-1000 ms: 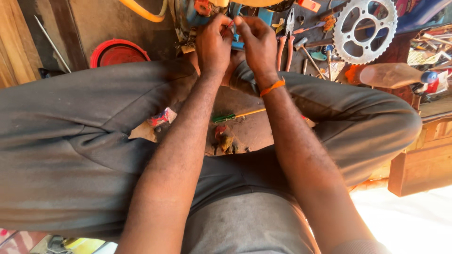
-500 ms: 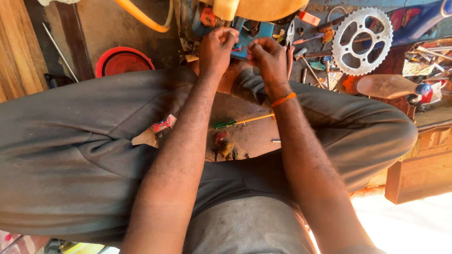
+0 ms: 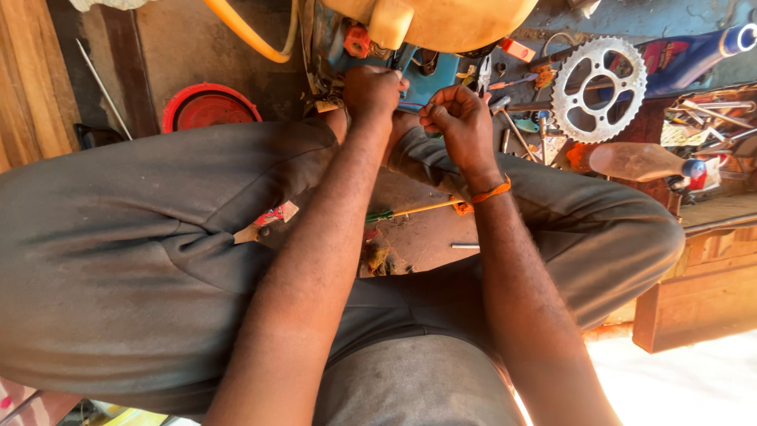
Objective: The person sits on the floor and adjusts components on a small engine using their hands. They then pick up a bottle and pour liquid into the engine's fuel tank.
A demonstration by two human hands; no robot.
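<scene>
Two hands, left hand and right hand, fingers pinching thin wires, one sprocket

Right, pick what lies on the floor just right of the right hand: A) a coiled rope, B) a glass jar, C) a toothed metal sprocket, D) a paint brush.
C: a round silver sprocket with teeth on its rim and cut-outs in its face lies among the tools, to the right of the right hand.
</scene>
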